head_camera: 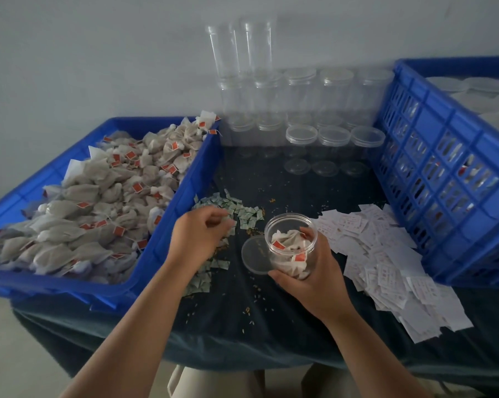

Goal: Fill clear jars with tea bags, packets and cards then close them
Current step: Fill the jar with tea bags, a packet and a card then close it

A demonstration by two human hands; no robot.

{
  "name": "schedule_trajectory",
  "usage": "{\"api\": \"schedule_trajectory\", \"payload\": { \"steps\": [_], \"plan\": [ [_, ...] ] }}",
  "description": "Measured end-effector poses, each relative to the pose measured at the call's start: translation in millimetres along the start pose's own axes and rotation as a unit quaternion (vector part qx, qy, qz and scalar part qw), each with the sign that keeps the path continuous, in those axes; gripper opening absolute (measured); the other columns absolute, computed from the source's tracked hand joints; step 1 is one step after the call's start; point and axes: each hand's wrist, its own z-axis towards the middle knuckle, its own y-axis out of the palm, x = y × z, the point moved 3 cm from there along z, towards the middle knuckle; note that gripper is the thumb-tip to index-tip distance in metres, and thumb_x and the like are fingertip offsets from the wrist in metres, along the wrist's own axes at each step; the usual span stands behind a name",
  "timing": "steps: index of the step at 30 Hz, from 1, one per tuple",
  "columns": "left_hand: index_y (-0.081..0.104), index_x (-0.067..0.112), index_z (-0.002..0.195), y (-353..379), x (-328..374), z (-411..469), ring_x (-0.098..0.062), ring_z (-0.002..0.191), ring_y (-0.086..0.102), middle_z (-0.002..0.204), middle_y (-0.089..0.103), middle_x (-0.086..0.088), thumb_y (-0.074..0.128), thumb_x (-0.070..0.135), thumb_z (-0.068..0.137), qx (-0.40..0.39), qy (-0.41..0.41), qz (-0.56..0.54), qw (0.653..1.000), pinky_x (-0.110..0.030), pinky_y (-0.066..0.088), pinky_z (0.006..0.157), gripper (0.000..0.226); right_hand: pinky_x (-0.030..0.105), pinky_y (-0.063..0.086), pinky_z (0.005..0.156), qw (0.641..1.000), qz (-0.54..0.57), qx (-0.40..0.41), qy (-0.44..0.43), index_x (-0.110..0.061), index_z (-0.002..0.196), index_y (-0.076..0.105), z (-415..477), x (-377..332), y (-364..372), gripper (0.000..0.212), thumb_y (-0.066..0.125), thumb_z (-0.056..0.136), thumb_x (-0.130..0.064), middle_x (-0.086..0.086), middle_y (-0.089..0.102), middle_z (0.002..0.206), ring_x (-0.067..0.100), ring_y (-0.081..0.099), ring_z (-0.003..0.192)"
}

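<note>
My right hand [308, 278] grips an open clear jar [291, 242] tilted toward me, with several tea bags with red tags inside. Its clear lid [254, 255] lies flat on the dark cloth just left of the jar. My left hand [198, 235] rests with curled fingers on the pile of small green packets [242, 214]; whether it pinches one I cannot tell. White printed cards [386, 259] lie spread to the right of the jar. A blue bin [170, 222] at the left holds a heap of tea bags [99, 202].
Stacks of empty clear jars with lids [303, 133] stand at the back against the wall, two tall ones [242, 47] on top. A blue slatted crate [443, 168] at the right holds lids. Loose crumbs dot the dark tablecloth [271, 311].
</note>
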Motion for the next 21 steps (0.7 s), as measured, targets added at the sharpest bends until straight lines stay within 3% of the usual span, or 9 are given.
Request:
{"api": "schedule_trajectory", "payload": {
  "steps": [5,7,9,12,14,15,18,21],
  "plan": [
    [0.077,0.043,0.094,-9.8,80.5,-21.9,-0.001,0.081,0.076,0.09,0.079,0.02,0.077,0.06,0.088,-0.094,0.12,-0.131,0.98,-0.016,0.059,0.071,0.018,0.004,0.051,0.084,1.0,-0.005,0.004,-0.019,-0.061,0.135,0.041,0.0,-1.1,0.5,0.089,0.094,0.065,-0.06,-0.034,0.063,0.129,-0.009,0.067,0.114],
    [0.078,0.043,0.087,4.1,98.9,-27.2,0.002,0.089,0.069,0.098,0.072,0.023,0.079,0.064,0.084,-0.125,0.176,-0.053,0.975,-0.011,0.053,0.073,0.022,0.003,0.05,0.082,0.999,-0.016,0.013,-0.029,-0.063,0.136,0.039,-1.3,-4.5,0.1,0.09,0.094,0.064,-0.06,-0.038,0.061,0.129,-0.012,0.066,0.112],
    [0.077,0.046,0.094,20.6,106.7,-27.5,0.005,0.103,0.056,0.109,0.058,0.025,0.081,0.066,0.082,-0.133,0.21,0.086,0.965,-0.012,0.042,0.084,0.024,0.004,0.051,0.083,0.998,-0.031,0.029,-0.048,-0.063,0.139,0.038,-2.6,-7.8,-1.6,0.092,0.092,0.065,-0.06,-0.038,0.058,0.131,-0.011,0.065,0.114],
    [0.06,0.05,0.102,30.5,103.2,-19.0,0.007,0.1,0.05,0.113,0.048,0.025,0.084,0.067,0.076,-0.155,0.162,0.095,0.97,-0.015,0.039,0.082,0.039,0.019,0.059,0.09,0.997,-0.019,0.055,-0.057,-0.055,0.143,0.04,-4.3,-7.1,-5.2,0.093,0.092,0.066,-0.059,-0.028,0.061,0.134,0.0,0.067,0.121],
    [0.057,0.044,0.096,35.3,100.5,-10.0,0.008,0.083,0.054,0.097,0.056,0.025,0.071,0.08,0.077,-0.141,0.134,0.039,0.98,-0.014,0.044,0.069,0.043,0.029,0.062,0.093,0.996,0.005,0.063,-0.056,-0.043,0.146,0.043,-5.4,-4.7,-5.9,0.094,0.094,0.068,-0.055,-0.023,0.063,0.136,0.006,0.068,0.124],
    [0.061,0.038,0.092,40.2,96.4,-3.3,0.006,0.07,0.055,0.085,0.06,0.022,0.063,0.082,0.082,-0.126,0.106,-0.012,0.986,-0.016,0.045,0.063,0.045,0.026,0.062,0.093,0.996,0.012,0.064,-0.062,-0.045,0.146,0.043,-5.8,-5.3,-6.0,0.093,0.095,0.068,-0.053,-0.024,0.062,0.136,0.005,0.067,0.124],
    [0.071,0.026,0.082,61.8,84.2,19.7,0.003,0.057,0.058,0.069,0.068,0.013,0.06,0.065,0.097,-0.12,0.022,-0.07,0.99,-0.028,0.048,0.063,0.043,0.016,0.057,0.091,0.995,0.014,0.061,-0.078,-0.056,0.142,0.042,-5.5,-11.5,-6.9,0.093,0.096,0.067,-0.049,-0.027,0.062,0.133,0.004,0.068,0.121],
    [0.079,0.026,0.098,98.4,79.6,39.2,0.001,0.084,0.071,0.09,0.077,0.012,0.073,0.03,0.101,-0.234,0.069,0.029,0.969,-0.029,0.058,0.08,0.008,0.014,0.055,0.089,0.995,0.0,0.05,-0.081,-0.053,0.143,0.043,-4.8,-10.2,-6.8,0.095,0.098,0.066,-0.048,-0.027,0.064,0.131,0.002,0.069,0.117]
  ]
}}
